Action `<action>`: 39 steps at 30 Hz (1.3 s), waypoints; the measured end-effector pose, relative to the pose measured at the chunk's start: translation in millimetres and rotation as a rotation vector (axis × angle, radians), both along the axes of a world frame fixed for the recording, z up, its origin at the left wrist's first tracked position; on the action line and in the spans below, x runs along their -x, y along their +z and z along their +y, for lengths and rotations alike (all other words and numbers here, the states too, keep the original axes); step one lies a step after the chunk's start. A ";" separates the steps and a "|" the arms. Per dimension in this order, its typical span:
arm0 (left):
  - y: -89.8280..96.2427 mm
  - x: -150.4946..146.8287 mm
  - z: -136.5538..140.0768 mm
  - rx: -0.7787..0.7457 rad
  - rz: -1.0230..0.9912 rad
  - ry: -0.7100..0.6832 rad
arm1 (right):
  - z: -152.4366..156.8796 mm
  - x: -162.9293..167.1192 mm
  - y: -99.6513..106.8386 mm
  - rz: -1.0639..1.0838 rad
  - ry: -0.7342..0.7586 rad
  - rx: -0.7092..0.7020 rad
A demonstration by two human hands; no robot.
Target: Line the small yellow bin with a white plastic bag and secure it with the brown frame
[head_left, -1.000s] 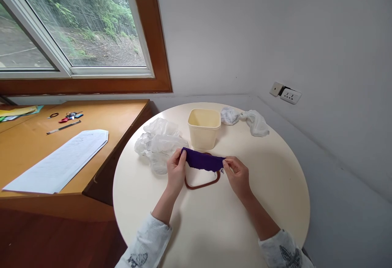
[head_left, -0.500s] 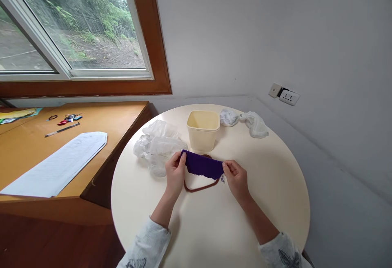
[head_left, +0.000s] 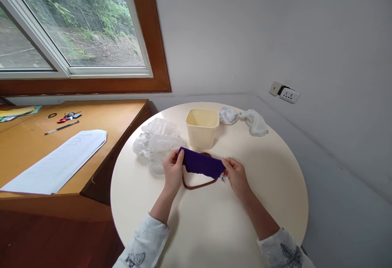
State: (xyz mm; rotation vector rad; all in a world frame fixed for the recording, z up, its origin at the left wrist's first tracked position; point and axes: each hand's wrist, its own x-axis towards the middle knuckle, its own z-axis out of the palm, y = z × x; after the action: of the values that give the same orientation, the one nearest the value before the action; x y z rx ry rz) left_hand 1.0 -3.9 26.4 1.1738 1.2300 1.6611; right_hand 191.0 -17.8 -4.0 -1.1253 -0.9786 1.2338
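Stretched between my two hands is a folded strip of purple cloth (head_left: 202,163), with a ragged lower edge and loose threads at its right end. My left hand (head_left: 174,169) pinches its left end between thumb and fingers. At the right end, my right hand (head_left: 236,176) pinches the other corner. Below the cloth, a brown rounded frame (head_left: 200,186) lies on the table, partly hidden by the cloth; I cannot tell what it belongs to. Just beyond the cloth stands an open cream plastic tub (head_left: 202,135).
On the round white table (head_left: 211,231), crumpled clear plastic bags (head_left: 159,139) lie left of the tub. A knotted white plastic bag (head_left: 256,123) lies to its right. A wooden desk (head_left: 122,115) at left carries papers (head_left: 61,161), a pen (head_left: 62,127) and keys (head_left: 70,116).
The view has shifted very slightly. Both hands still hold the purple cloth, which tilts a little more down to the right.
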 end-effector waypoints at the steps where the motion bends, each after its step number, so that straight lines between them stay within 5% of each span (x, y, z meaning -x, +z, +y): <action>1: -0.3 0.2 0.2 0.004 0.000 0.000 | 1.0 -1.3 -1.4 0.037 0.016 0.020; 12: -1.3 3.6 2.6 -0.024 -0.029 0.034 | 3.8 -9.8 -5.4 0.042 0.059 -0.015; 21: -1.0 3.4 1.8 -0.073 0.102 0.053 | 7.8 -12.7 -8.9 -0.263 0.030 -0.120; 26: -2.3 0.8 0.8 -0.016 0.143 0.064 | 5.5 -9.3 1.2 0.045 0.056 -0.023; 33: -10.4 -8.6 2.3 0.182 0.025 -0.125 | 6.1 -3.6 8.0 0.399 0.056 0.294; 39: -8.9 -11.1 3.9 0.323 -0.219 -0.132 | 2.4 -4.8 14.7 0.461 0.189 0.374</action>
State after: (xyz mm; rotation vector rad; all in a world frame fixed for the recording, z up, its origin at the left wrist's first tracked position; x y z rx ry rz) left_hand 12.1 0.0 17.5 0.8331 1.1998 1.3905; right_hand 195.8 -15.4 10.8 -0.9745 -0.5217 1.7862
